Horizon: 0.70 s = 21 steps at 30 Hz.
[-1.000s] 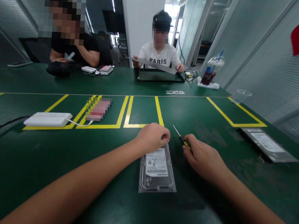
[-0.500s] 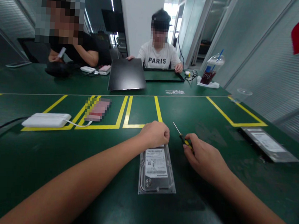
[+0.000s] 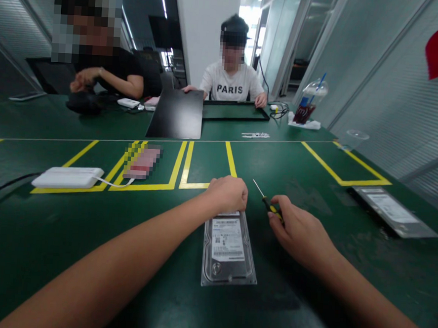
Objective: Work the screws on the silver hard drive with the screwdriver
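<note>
A hard drive (image 3: 230,254) with a white label lies flat on the green table (image 3: 129,292) in front of me. My left hand (image 3: 229,194) is closed over its far end, with the knuckles up. The fingertips are hidden, so I cannot make out what is between them. To the right of the drive, my right hand (image 3: 296,228) grips a screwdriver (image 3: 271,209) by its black and yellow handle. The thin shaft points away and to the left, its tip apart from the drive.
Another hard drive (image 3: 396,213) rests at the right. Left are a white power bank (image 3: 70,177) and a pixelated pink phone (image 3: 144,163), joined by a cable. Yellow tape (image 3: 366,183) marks the table. Across it, a person (image 3: 231,85) holds a dark panel (image 3: 177,114); a cup (image 3: 307,105) stands nearby.
The dark panel across the table has tilted and shifted left. The other person at the far left has lowered a hand from the face. My hands have barely moved.
</note>
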### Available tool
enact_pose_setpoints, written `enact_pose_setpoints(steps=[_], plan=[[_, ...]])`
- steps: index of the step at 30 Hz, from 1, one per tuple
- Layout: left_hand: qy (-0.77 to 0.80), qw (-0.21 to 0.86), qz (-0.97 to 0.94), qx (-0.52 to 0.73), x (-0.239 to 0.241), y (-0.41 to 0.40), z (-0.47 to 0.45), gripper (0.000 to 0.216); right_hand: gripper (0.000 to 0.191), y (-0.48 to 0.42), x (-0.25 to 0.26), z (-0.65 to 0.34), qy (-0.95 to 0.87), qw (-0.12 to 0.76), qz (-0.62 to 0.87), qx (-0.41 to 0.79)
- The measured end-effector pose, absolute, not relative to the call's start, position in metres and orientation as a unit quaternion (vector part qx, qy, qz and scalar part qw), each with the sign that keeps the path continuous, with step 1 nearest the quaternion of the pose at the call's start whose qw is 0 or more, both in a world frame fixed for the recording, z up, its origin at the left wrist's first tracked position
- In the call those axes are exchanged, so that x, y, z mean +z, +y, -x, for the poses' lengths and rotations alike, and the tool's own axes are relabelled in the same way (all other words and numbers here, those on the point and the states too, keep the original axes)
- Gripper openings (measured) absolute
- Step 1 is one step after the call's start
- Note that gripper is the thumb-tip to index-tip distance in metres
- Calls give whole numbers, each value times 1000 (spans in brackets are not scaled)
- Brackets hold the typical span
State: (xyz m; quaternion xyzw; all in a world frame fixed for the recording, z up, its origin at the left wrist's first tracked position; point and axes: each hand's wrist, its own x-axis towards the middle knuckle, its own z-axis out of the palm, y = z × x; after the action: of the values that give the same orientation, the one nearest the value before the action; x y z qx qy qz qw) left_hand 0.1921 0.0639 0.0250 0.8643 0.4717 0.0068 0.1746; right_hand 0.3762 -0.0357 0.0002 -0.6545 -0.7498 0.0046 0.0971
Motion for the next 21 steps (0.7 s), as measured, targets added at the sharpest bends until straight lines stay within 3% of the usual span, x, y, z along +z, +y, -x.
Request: enact_pose_setpoints(steps=[13,21], plan=[[477,209,-853,-28,25,71,-192,12,22,-35,1,-377,-745,97,660,19],[471,197,-860,15,18,65,-182,14,22,-35,2,-379,-738,115,665,21]])
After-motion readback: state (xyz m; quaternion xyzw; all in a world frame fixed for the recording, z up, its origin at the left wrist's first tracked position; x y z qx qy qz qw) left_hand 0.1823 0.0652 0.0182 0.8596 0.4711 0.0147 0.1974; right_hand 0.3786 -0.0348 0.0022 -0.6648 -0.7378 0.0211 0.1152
